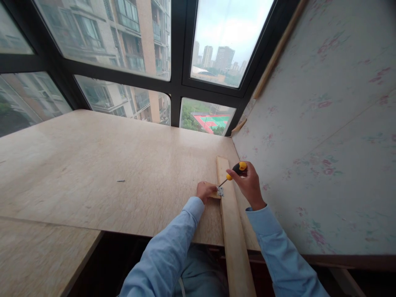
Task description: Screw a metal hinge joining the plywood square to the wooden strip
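Note:
A screwdriver (239, 167) with a black and yellow handle is gripped in my right hand (251, 187). It slants down to the left, its tip at a small silver metal hinge (220, 191). The hinge lies across a long wooden board (233, 231) and a short wooden piece (215, 196) that meets the board's left side. My left hand (206, 191) is closed at the hinge's left edge, over the short piece. Whatever its fingertips pinch is hidden or too small to make out.
The board rests on a beige stone-patterned sill (139, 165) and runs past its front edge towards me. A loose screw (120, 180) lies on the sill to the left. Dark-framed windows (177, 62) stand behind; a floral papered wall (324, 144) rises on the right.

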`<state>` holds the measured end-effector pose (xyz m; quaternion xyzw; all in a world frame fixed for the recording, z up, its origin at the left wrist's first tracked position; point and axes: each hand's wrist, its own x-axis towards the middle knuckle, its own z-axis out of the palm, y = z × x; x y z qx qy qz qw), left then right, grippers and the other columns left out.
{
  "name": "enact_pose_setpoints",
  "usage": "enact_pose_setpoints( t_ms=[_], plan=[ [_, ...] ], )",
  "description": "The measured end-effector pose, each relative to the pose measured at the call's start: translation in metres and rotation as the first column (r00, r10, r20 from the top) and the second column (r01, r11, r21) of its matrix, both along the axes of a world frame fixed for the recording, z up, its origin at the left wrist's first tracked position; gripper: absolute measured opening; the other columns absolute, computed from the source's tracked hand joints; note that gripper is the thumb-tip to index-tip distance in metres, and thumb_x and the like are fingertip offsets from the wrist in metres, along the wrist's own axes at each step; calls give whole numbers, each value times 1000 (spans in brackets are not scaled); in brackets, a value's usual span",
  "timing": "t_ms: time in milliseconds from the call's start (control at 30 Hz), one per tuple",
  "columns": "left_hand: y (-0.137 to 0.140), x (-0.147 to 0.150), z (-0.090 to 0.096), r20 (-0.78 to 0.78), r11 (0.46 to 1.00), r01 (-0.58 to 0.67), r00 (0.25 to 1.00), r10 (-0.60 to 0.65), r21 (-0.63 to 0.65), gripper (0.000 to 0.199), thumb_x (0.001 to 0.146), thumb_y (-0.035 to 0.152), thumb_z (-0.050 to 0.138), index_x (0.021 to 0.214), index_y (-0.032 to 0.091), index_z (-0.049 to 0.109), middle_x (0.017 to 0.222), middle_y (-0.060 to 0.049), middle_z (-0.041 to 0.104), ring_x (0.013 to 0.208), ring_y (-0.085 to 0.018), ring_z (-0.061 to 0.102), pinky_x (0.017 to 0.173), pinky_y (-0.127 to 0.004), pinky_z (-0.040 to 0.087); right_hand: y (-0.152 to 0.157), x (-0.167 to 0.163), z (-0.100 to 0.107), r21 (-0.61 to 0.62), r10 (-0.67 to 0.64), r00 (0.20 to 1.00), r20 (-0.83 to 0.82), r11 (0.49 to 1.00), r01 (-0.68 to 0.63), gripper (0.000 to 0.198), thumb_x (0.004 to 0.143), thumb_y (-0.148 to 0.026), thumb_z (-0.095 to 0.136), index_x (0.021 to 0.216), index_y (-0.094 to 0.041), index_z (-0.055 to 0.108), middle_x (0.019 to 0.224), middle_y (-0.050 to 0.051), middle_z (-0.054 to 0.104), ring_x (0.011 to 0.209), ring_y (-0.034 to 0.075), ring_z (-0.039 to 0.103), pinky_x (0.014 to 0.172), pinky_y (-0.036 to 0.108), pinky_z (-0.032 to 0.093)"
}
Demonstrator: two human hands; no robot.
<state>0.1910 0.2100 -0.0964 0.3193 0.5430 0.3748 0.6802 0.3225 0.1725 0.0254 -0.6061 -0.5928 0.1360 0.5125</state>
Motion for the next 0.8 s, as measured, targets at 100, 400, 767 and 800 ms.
enact_pose_setpoints(
  t_ms=[100,400,767,800],
  plan=[
    [0,-1,1,-10,1000,14,1000,-14,9,25,57,10,73,68,20,53,75,-1,70,86,-23,71,64,-24,55,3,-2,-2,-6,-23,994,-110,1000,22,46,69,-54,77,93,-23,51,89,2,61,82,21,64,80,42,57],
    [0,-1,-1,-37,998,57,998,-56,18,25,58,14,75,72,20,54,82,-1,72,89,-22,71,62,-22,55,-3,-1,3,37,324,847,-422,939,-342,46,76,-33,71,117,-29,50,131,5,59,126,23,55,110,51,41],
    [-1,-2,5,24,1000,12,1000,-12,-23,30,55,9,75,68,19,49,76,0,69,85,-23,71,65,-26,56,5,1,-4,8,73,962,-262,997,-73,54,75,-50,72,113,-24,44,106,7,67,98,24,68,89,46,55],
    [-1,-1,5,26,1000,11,1000,-10,-27,31,55,9,75,68,20,49,76,0,69,85,-23,71,65,-26,56,5,2,-5,17,135,935,-328,990,-137,55,75,-45,71,117,-25,42,112,7,66,105,24,67,93,48,53]
  ],
)
